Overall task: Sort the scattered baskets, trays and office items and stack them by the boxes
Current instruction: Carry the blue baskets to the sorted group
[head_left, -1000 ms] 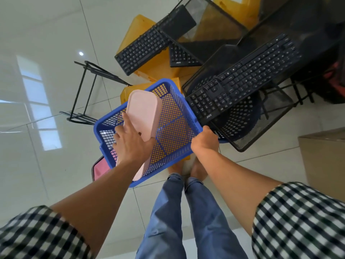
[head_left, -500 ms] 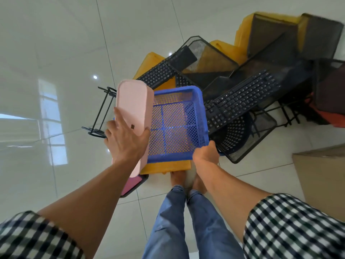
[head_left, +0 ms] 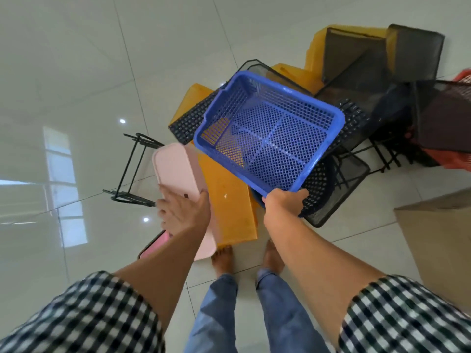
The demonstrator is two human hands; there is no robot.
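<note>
Both arms reach forward and down over the floor pile. Right grip [head_left: 283,202] is curled over the near rim of the blue mesh basket [head_left: 267,138]. It holds the basket off the floor, tilted, above a black keyboard [head_left: 190,121] and a black mesh tray [head_left: 339,179]. Left grip [head_left: 182,212] has thumb and fingers clamped on the pink plastic tray [head_left: 175,174], which is raised just left of the basket over the yellow tray [head_left: 226,200]. Left fingers are motion-blurred. The pink tray's middle is hidden by hand and forearm. A second pink item [head_left: 153,247] pokes out under that forearm, and I can't identify it. A second keyboard is mostly hidden behind the basket. Red basket [head_left: 461,159] and cardboard box [head_left: 438,238] are cut off at the right edge.
</note>
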